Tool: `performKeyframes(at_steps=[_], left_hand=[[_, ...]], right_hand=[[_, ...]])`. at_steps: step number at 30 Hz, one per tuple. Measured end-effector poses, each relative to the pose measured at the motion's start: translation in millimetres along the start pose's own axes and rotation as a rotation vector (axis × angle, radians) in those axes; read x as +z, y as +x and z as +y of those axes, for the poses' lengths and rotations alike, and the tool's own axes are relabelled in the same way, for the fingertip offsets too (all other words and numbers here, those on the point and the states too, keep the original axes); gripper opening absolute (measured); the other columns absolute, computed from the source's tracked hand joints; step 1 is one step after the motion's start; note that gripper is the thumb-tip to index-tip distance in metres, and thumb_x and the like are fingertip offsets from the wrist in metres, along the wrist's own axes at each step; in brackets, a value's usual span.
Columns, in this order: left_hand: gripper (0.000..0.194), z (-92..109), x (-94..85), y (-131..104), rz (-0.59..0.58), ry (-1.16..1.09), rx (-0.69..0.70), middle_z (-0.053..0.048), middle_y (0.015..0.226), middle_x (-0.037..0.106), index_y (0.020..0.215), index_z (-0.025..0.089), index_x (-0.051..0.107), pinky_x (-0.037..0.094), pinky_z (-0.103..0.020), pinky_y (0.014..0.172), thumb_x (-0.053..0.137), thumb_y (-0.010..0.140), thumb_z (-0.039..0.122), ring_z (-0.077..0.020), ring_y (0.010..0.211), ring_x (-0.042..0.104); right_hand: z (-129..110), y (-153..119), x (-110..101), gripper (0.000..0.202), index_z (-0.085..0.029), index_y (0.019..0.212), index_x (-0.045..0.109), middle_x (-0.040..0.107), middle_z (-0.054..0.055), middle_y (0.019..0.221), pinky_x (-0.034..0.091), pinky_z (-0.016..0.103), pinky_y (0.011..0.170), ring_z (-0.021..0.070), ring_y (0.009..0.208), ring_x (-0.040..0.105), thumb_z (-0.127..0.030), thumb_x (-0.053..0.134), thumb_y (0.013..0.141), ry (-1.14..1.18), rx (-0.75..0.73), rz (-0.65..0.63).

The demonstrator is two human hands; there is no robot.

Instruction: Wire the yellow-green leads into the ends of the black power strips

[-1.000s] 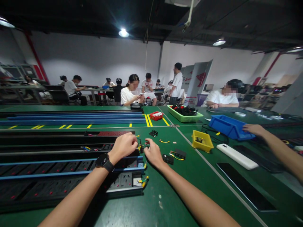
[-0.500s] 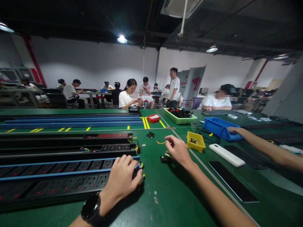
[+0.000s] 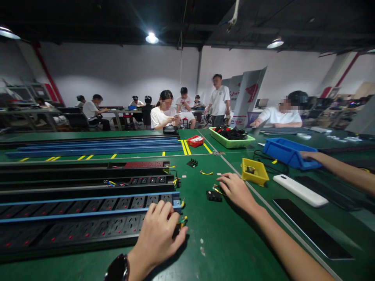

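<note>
My left hand (image 3: 159,234) lies over the right end of the nearest black power strip (image 3: 102,230), fingers bent across its top and thumb at its end. Yellow-green wires (image 3: 184,221) stick out beside the thumb. My right hand (image 3: 238,191) is low over the green table, fingers stretched forward and partly spread, its thumb hidden. Just left of its fingertips lies a small black bracket (image 3: 213,196) with a short yellow-green wire (image 3: 219,190) running toward the fingers. A loose yellow wire (image 3: 206,173) and another black bracket (image 3: 192,163) lie farther off.
A blue-edged power strip (image 3: 111,203) and black channels (image 3: 88,181) lie at left. On the right are a yellow bin (image 3: 254,171), a blue bin (image 3: 288,153) with a co-worker's hand (image 3: 310,156) at it, a white case (image 3: 300,190) and a phone-like black slab (image 3: 310,228).
My right hand has come down, its fingers lying flatter near the bracket. My left hand stays at the strip's end, slightly nearer me. The view has shifted, and the blue strip's end now shows.
</note>
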State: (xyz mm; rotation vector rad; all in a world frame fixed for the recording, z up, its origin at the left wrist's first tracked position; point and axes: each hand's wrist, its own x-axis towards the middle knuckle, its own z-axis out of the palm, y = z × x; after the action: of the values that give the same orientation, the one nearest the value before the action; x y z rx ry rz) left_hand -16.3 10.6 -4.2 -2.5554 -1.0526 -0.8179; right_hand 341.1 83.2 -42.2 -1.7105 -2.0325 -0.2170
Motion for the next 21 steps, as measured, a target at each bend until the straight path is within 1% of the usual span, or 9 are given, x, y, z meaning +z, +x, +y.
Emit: performKeyframes(at_steps=[3,6,8,11,14,18,21], left_hand=[[0.018,2.1,1.9,-1.1,0.0,0.015,0.005,-0.006,0.088,0.061,0.082,0.022,0.063,0.034,-0.04,0.079,0.064,0.09,0.038,-0.0259,0.087,0.049],[0.015,8.2,6.6,-2.2,-0.001,0.046,-0.033,-0.005,0.088,0.061,0.081,0.023,0.062,0.034,-0.042,0.082,0.065,0.087,0.036,-0.0262,0.088,0.049],[0.012,12.8,10.6,-3.0,0.002,0.068,-0.071,-0.005,0.087,0.061,0.08,0.023,0.062,0.034,-0.042,0.084,0.066,0.086,0.033,-0.0264,0.088,0.049],[0.008,17.6,15.3,-3.9,0.013,0.087,-0.101,-0.004,0.087,0.061,0.081,0.024,0.061,0.033,-0.043,0.085,0.065,0.086,0.029,-0.0263,0.088,0.05],[0.007,19.6,16.3,-3.7,0.017,0.102,-0.115,-0.004,0.088,0.062,0.082,0.024,0.061,0.033,-0.043,0.086,0.063,0.087,0.029,-0.0263,0.088,0.05],[0.008,19.7,14.5,-3.0,0.006,0.1,-0.114,-0.004,0.088,0.062,0.085,0.024,0.062,0.033,-0.043,0.087,0.063,0.088,0.032,-0.0263,0.088,0.05],[0.009,19.2,13.8,-3.4,-0.004,0.089,-0.107,-0.004,0.088,0.062,0.088,0.025,0.064,0.033,-0.043,0.087,0.063,0.089,0.034,-0.0264,0.089,0.05]], right_hand=[[0.1,-1.0,0.6,0.035,-0.02,0.117,0.075,0.071,0.012,0.119,0.048,0.04,0.092,0.0297,0.109,0.063,-0.027,0.043,0.103,-0.022,0.062,-0.045],[-5.7,-2.3,4.3,0.035,-0.02,0.118,0.074,0.072,0.011,0.118,0.048,0.039,0.092,0.0299,0.11,0.063,-0.028,0.044,0.104,-0.024,0.108,-0.109],[-11.0,-3.0,7.6,0.034,-0.02,0.118,0.075,0.073,0.011,0.119,0.048,0.039,0.09,0.0303,0.11,0.063,-0.028,0.045,0.104,-0.04,0.123,-0.143],[-16.5,-3.5,12.2,0.032,-0.021,0.118,0.075,0.074,0.01,0.118,0.047,0.037,0.087,0.0293,0.109,0.064,-0.023,0.047,0.103,-0.065,0.11,-0.17],[-17.2,-3.4,16.0,0.031,-0.021,0.118,0.076,0.075,0.01,0.116,0.046,0.036,0.086,0.0289,0.108,0.064,-0.022,0.05,0.102,-0.076,0.096,-0.177],[-14.0,-3.2,19.6,0.03,-0.021,0.116,0.077,0.074,0.01,0.11,0.044,0.035,0.082,0.0292,0.105,0.064,-0.026,0.051,0.103,-0.063,0.116,-0.144],[-12.0,-3.5,21.0,0.027,-0.022,0.108,0.078,0.074,0.009,0.103,0.043,0.034,0.08,0.0289,0.1,0.063,-0.027,0.052,0.102,-0.037,0.127,-0.131]])
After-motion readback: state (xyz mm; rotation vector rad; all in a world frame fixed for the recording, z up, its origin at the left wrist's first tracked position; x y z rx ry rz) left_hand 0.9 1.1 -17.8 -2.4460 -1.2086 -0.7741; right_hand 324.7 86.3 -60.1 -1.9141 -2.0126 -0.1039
